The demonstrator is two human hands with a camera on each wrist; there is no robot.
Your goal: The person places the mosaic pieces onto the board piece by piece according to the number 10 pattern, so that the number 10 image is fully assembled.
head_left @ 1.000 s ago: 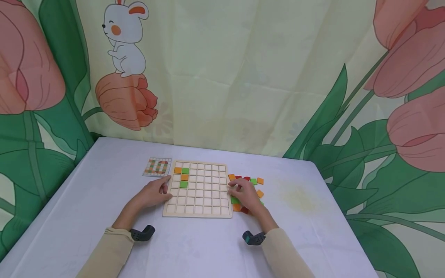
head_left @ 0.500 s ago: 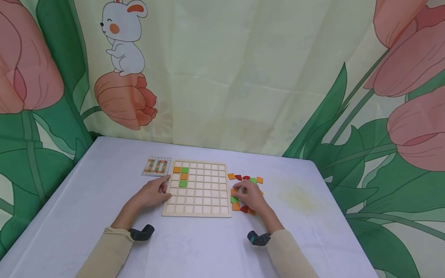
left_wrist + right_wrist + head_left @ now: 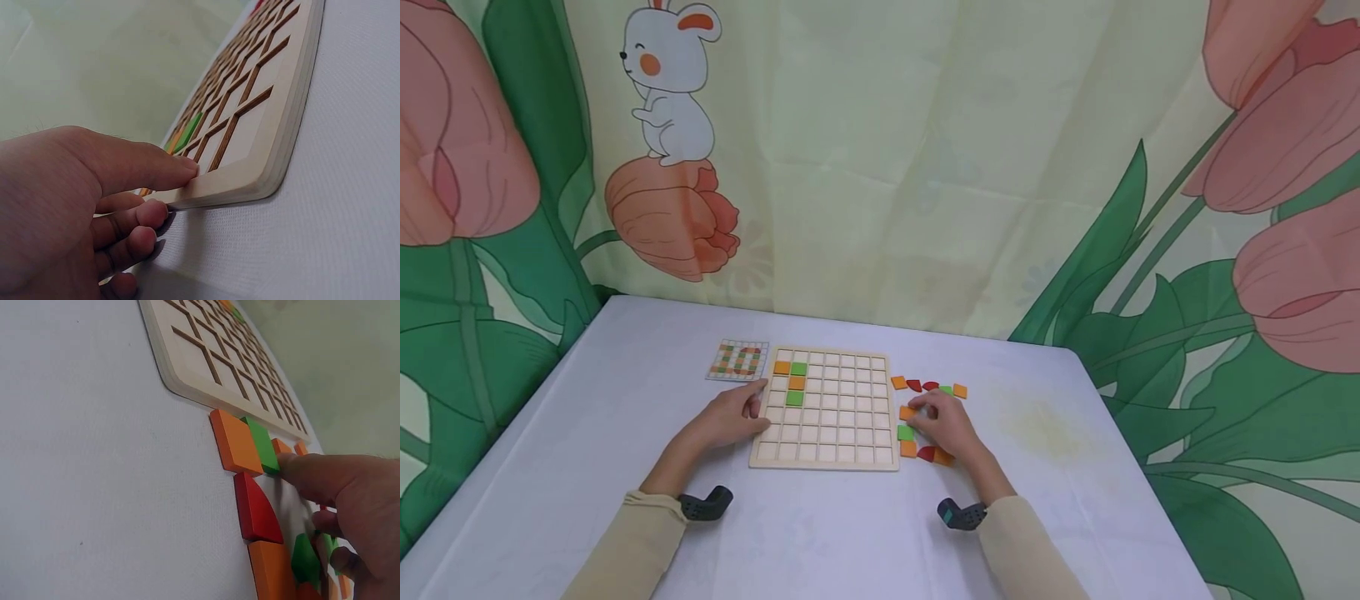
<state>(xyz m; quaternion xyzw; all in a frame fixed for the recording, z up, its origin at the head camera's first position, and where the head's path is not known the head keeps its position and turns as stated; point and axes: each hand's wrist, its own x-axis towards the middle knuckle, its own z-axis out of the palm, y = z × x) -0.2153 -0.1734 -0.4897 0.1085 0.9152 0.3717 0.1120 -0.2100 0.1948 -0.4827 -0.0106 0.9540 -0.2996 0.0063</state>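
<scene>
A pale wooden grid board [image 3: 825,461] lies on the table, with orange [image 3: 782,367] and green tiles [image 3: 794,398] set in its upper left cells. My left hand [image 3: 730,415] rests at the board's left edge. In the left wrist view its straight thumb [image 3: 159,169] lies on the rim while the other fingers hang loosely beside it. Just right of the board, my right hand [image 3: 946,423] pinches an orange square tile [image 3: 906,412] between thumb and forefinger. In the right wrist view the thumb [image 3: 312,472] partly hides that tile.
Around the right hand lie several loose pieces: a green square tile [image 3: 905,432], red quarter-round pieces [image 3: 926,453] and more orange tiles [image 3: 907,449]. A pattern card [image 3: 737,360] with a coloured grid lies at the board's upper left. A printed curtain [image 3: 880,167] hangs behind the table.
My right hand has moved right from the board's edge onto the loose tiles, uncovering the orange and green ones nearest the board. The left hand stays in place.
</scene>
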